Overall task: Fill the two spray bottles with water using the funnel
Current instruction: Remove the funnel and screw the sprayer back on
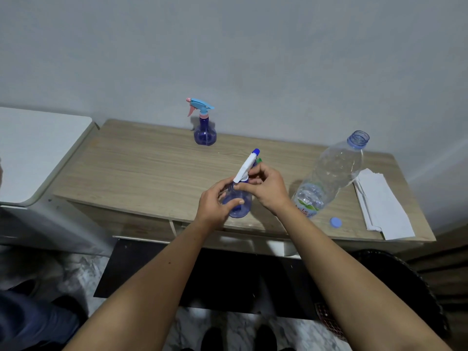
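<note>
A wooden table (141,160) stands against a grey wall. The left hand (215,203) curls its fingers (238,202) round the near spray bottle (238,206), the right hand (268,188) pinching its white sprayer head (247,167). Beyond the fingers stands a second spray bottle (204,130); right of them, an uncapped water bottle (329,173).

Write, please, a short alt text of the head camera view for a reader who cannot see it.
Over a wooden table, the left hand grips a blue spray bottle while the right hand pinches its white trigger head. A second spray bottle stands by the wall; an uncapped water bottle, its cap and paper sheets sit right.
</note>
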